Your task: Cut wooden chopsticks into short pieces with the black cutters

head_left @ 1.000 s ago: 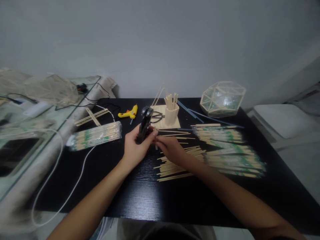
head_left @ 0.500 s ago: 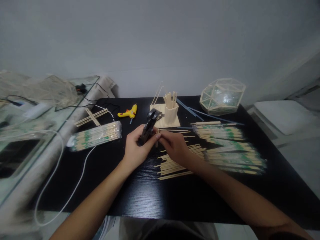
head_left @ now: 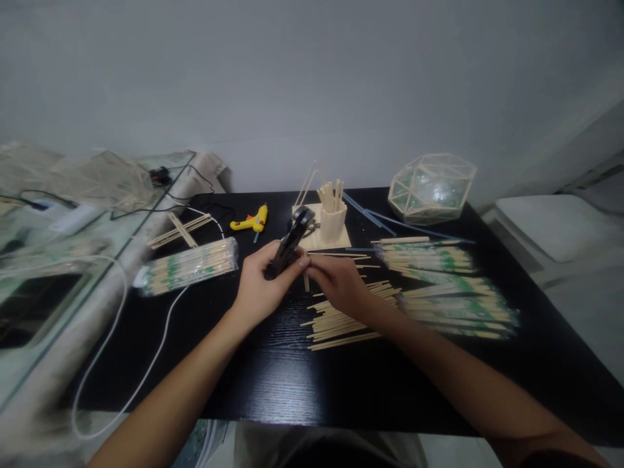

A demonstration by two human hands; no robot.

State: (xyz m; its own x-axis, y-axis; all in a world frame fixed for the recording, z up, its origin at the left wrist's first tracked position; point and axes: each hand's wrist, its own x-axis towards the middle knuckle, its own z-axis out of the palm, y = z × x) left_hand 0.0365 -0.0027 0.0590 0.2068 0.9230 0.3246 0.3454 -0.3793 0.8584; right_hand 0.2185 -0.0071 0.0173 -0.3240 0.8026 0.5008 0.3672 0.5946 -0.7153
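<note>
My left hand [head_left: 260,279] is closed around a black hand tool [head_left: 290,242] with a rounded upper end; its exact kind I cannot make out. With fingertips pinched together, my right hand [head_left: 341,283] meets my left thumb at a short wooden stick [head_left: 307,282], which points down below the fingers. Whether the tool touches the stick is hidden by the fingers. Beneath and beside my right wrist lie several loose wooden chopsticks [head_left: 336,323]. Just behind the hands, a wooden stick-walled cup [head_left: 333,226] full of upright sticks stands on a pale wooden base [head_left: 312,244].
A yellow glue gun [head_left: 250,220] lies behind my left hand. Wrapped chopstick packs [head_left: 192,265] lie left, more packs [head_left: 458,305] right. A faceted stick-framed model [head_left: 433,188] stands at the back right. A white cable [head_left: 163,338] loops over the black table [head_left: 273,390].
My left hand and the black tool have shifted slightly left, and the tool's upper end has tilted right. The right hand stays nearly in place; more of the short stick shows below the fingers.
</note>
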